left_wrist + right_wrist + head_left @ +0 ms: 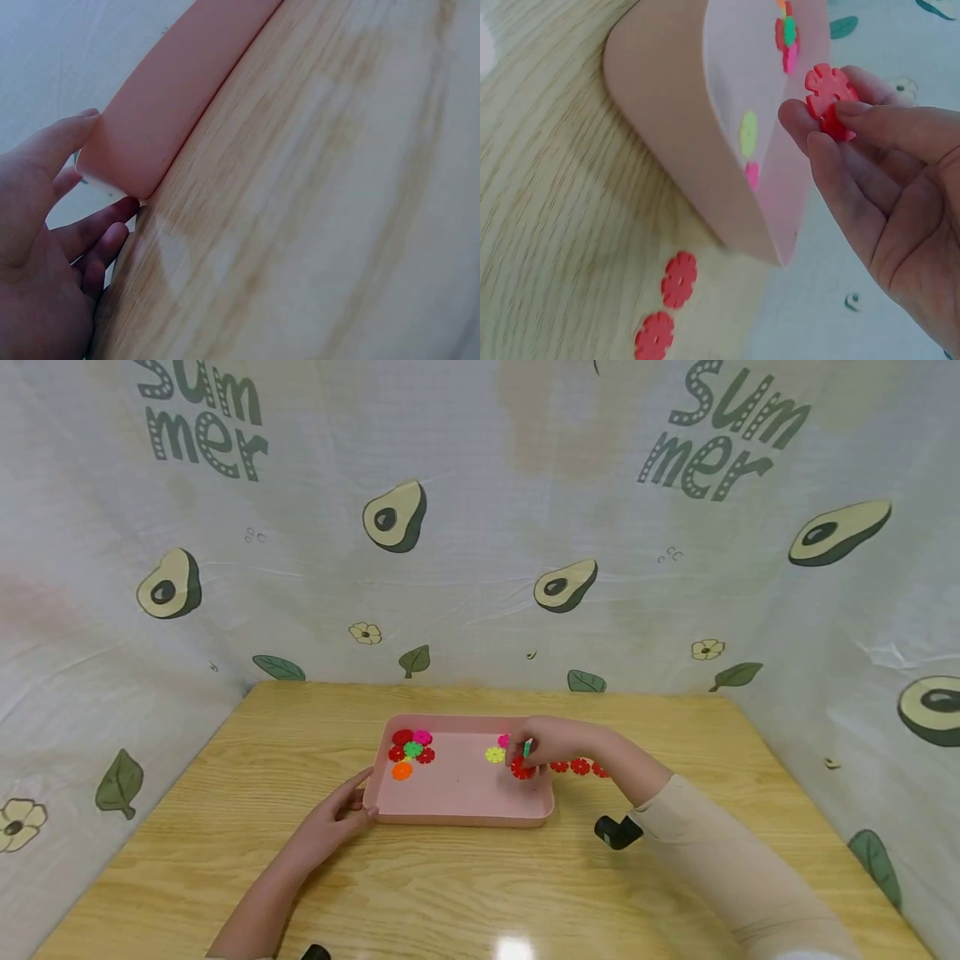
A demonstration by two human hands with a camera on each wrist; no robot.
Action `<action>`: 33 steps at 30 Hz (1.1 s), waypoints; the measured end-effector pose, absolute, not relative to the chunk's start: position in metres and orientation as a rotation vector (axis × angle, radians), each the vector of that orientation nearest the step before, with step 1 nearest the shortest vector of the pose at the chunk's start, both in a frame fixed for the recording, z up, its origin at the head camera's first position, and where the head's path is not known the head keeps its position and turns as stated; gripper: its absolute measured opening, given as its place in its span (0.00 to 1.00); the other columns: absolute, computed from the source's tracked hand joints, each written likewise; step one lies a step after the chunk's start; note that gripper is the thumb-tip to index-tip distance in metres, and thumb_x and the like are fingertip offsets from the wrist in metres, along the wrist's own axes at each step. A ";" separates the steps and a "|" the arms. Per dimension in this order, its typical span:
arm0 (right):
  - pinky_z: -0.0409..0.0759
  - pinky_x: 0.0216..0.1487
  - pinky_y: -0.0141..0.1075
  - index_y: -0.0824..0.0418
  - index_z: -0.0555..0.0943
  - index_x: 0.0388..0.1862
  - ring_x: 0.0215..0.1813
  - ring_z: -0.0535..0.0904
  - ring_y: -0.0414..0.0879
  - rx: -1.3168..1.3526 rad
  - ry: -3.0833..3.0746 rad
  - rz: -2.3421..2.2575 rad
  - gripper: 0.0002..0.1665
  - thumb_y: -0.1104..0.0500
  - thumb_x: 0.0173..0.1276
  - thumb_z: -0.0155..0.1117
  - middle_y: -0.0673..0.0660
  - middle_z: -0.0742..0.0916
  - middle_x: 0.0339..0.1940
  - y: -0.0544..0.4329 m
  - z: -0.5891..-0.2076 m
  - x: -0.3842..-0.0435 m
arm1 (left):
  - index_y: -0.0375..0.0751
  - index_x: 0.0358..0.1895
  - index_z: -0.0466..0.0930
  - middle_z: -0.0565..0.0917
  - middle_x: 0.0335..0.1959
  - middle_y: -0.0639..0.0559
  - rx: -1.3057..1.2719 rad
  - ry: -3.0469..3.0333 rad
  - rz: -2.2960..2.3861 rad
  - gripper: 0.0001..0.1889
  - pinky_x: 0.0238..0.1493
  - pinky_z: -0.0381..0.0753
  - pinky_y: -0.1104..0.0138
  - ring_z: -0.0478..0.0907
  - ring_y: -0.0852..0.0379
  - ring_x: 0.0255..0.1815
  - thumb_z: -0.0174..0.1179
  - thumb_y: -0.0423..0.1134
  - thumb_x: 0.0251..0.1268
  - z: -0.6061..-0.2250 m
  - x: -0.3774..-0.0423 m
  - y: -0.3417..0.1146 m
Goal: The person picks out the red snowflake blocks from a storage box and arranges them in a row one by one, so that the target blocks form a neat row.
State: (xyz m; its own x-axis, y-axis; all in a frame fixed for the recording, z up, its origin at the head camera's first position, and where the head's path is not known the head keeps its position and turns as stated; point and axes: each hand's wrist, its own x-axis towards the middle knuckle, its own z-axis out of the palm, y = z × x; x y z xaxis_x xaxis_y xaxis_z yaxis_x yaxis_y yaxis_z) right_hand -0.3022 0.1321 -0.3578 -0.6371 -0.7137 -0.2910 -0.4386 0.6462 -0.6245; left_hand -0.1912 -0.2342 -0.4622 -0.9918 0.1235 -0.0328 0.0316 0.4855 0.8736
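A pink tray (461,819) lies on the wooden table with several notched plastic discs in it. My left hand (339,817) holds the tray's near left corner, its digits spread around that corner. Over the tray's right end, my right hand (551,742) pinches a red notched disc (831,101) between thumb and fingers. Close by, a yellow disc (495,754) and a partly hidden pink disc (504,741) lie in the tray. Beside the tray's right wall, several red discs (580,767) lie in a row on the table, partly covered by the right forearm.
At the tray's left end is a cluster of discs, among them a green one (413,749) and an orange one (402,771). The tray's raised walls surround them. A printed cloth (480,527) hangs behind the table and along both sides.
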 end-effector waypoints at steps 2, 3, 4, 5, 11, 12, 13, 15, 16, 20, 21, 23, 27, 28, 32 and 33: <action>0.82 0.37 0.40 0.63 0.85 0.43 0.35 0.81 0.47 -0.880 2.348 -0.710 0.09 0.70 0.66 0.64 0.52 0.84 0.37 0.141 -0.357 -0.300 | 0.53 0.75 0.60 0.75 0.61 0.44 0.132 2.626 1.544 0.36 0.59 0.66 0.53 0.71 0.50 0.55 0.63 0.50 0.67 -0.463 -0.191 -0.235; 0.82 0.38 0.41 0.63 0.85 0.43 0.35 0.81 0.48 -0.875 2.355 -0.715 0.09 0.70 0.66 0.64 0.53 0.84 0.37 0.146 -0.357 -0.299 | 0.54 0.75 0.60 0.75 0.61 0.44 0.124 2.623 1.546 0.36 0.59 0.66 0.52 0.71 0.50 0.56 0.63 0.50 0.66 -0.464 -0.192 -0.235; 0.82 0.38 0.41 0.63 0.85 0.44 0.36 0.81 0.48 -0.876 2.362 -0.717 0.09 0.70 0.66 0.64 0.53 0.84 0.37 0.150 -0.357 -0.299 | 0.54 0.75 0.60 0.75 0.61 0.44 0.125 2.625 1.543 0.36 0.60 0.66 0.52 0.71 0.50 0.56 0.63 0.50 0.66 -0.464 -0.192 -0.235; 0.82 0.39 0.42 0.64 0.85 0.44 0.36 0.81 0.49 -0.879 2.369 -0.723 0.09 0.71 0.66 0.64 0.53 0.84 0.37 0.155 -0.357 -0.299 | 0.54 0.75 0.60 0.75 0.61 0.44 0.126 2.626 1.540 0.36 0.60 0.66 0.52 0.71 0.50 0.56 0.63 0.50 0.66 -0.464 -0.192 -0.235; 0.82 0.37 0.41 0.64 0.85 0.44 0.31 0.82 0.51 -0.851 2.400 -0.758 0.11 0.72 0.65 0.63 0.54 0.84 0.38 0.184 -0.359 -0.299 | 0.54 0.75 0.60 0.75 0.62 0.43 0.126 2.640 1.520 0.36 0.60 0.66 0.51 0.71 0.49 0.57 0.62 0.51 0.67 -0.463 -0.193 -0.235; 0.82 0.37 0.41 0.63 0.85 0.44 0.32 0.82 0.50 -0.844 2.405 -0.764 0.11 0.72 0.65 0.63 0.54 0.84 0.38 0.188 -0.359 -0.299 | 0.54 0.75 0.60 0.75 0.62 0.43 0.126 2.640 1.518 0.36 0.60 0.66 0.51 0.71 0.49 0.57 0.62 0.51 0.67 -0.463 -0.193 -0.235; 0.82 0.37 0.40 0.63 0.85 0.43 0.32 0.82 0.50 -0.845 2.406 -0.771 0.11 0.73 0.65 0.62 0.54 0.84 0.38 0.193 -0.360 -0.299 | 0.54 0.75 0.60 0.75 0.62 0.43 0.125 2.639 1.519 0.36 0.60 0.66 0.51 0.71 0.49 0.57 0.63 0.50 0.66 -0.462 -0.193 -0.235; 0.83 0.38 0.41 0.62 0.85 0.43 0.32 0.83 0.52 -0.838 2.401 -0.793 0.11 0.72 0.65 0.62 0.54 0.84 0.37 0.201 -0.360 -0.299 | 0.54 0.75 0.60 0.75 0.62 0.43 0.125 2.644 1.513 0.36 0.60 0.66 0.51 0.71 0.49 0.57 0.63 0.51 0.66 -0.461 -0.193 -0.234; 0.83 0.38 0.43 0.63 0.85 0.43 0.32 0.83 0.53 -0.839 2.398 -0.804 0.11 0.73 0.66 0.61 0.54 0.84 0.37 0.206 -0.361 -0.300 | 0.53 0.75 0.60 0.75 0.62 0.43 0.131 2.646 1.510 0.36 0.60 0.66 0.51 0.71 0.49 0.57 0.62 0.50 0.67 -0.461 -0.193 -0.234; 0.82 0.37 0.49 0.66 0.84 0.44 0.31 0.83 0.57 -0.799 2.389 -0.850 0.11 0.73 0.66 0.61 0.56 0.84 0.37 0.222 -0.363 -0.298 | 0.52 0.76 0.59 0.75 0.61 0.43 0.137 2.645 1.508 0.36 0.59 0.66 0.51 0.71 0.49 0.56 0.62 0.50 0.67 -0.461 -0.192 -0.234; 0.82 0.37 0.50 0.67 0.84 0.45 0.31 0.83 0.57 -0.784 2.390 -0.860 0.11 0.73 0.65 0.61 0.58 0.84 0.37 0.226 -0.364 -0.298 | 0.52 0.76 0.59 0.75 0.61 0.43 0.138 2.643 1.507 0.36 0.59 0.66 0.51 0.71 0.49 0.56 0.62 0.50 0.67 -0.461 -0.191 -0.234; 0.82 0.38 0.51 0.68 0.84 0.45 0.31 0.83 0.57 -0.740 2.399 -0.885 0.11 0.73 0.65 0.62 0.60 0.84 0.38 0.234 -0.365 -0.297 | 0.53 0.76 0.59 0.75 0.62 0.43 0.134 2.636 1.509 0.36 0.60 0.66 0.52 0.71 0.49 0.56 0.62 0.50 0.67 -0.461 -0.191 -0.235; 0.81 0.38 0.52 0.70 0.82 0.47 0.33 0.83 0.59 -0.678 2.402 -0.938 0.12 0.73 0.64 0.63 0.60 0.85 0.38 0.250 -0.370 -0.297 | 0.53 0.75 0.59 0.75 0.61 0.43 0.147 2.640 1.513 0.36 0.59 0.66 0.52 0.70 0.50 0.56 0.62 0.49 0.67 -0.460 -0.190 -0.236; 0.81 0.38 0.52 0.69 0.82 0.47 0.33 0.82 0.59 -0.663 2.407 -0.942 0.12 0.73 0.64 0.63 0.59 0.85 0.38 0.253 -0.372 -0.297 | 0.52 0.75 0.59 0.75 0.61 0.43 0.156 2.640 1.518 0.35 0.59 0.67 0.53 0.71 0.50 0.56 0.62 0.49 0.67 -0.459 -0.190 -0.236; 0.82 0.38 0.48 0.69 0.81 0.48 0.33 0.81 0.56 -0.631 2.425 -0.946 0.13 0.74 0.63 0.63 0.58 0.84 0.39 0.265 -0.381 -0.297 | 0.50 0.75 0.60 0.75 0.61 0.42 0.184 2.622 1.549 0.35 0.58 0.68 0.53 0.71 0.50 0.56 0.63 0.47 0.67 -0.458 -0.188 -0.237; 0.82 0.39 0.47 0.69 0.81 0.47 0.33 0.81 0.54 -0.618 2.434 -0.942 0.14 0.74 0.63 0.63 0.58 0.84 0.39 0.268 -0.384 -0.297 | 0.50 0.75 0.60 0.75 0.61 0.41 0.190 2.622 1.546 0.35 0.58 0.68 0.53 0.71 0.50 0.56 0.62 0.47 0.67 -0.458 -0.188 -0.237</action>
State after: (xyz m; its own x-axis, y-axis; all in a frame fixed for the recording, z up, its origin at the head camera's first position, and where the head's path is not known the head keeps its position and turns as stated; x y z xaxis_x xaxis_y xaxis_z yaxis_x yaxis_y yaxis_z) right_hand -0.2971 0.2682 -0.3838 -0.7956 -0.5521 -0.2494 -0.2405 0.6657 -0.7064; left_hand -0.1879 -0.2375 -0.4584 -0.9880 0.1534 -0.0156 0.0606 0.4794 0.8755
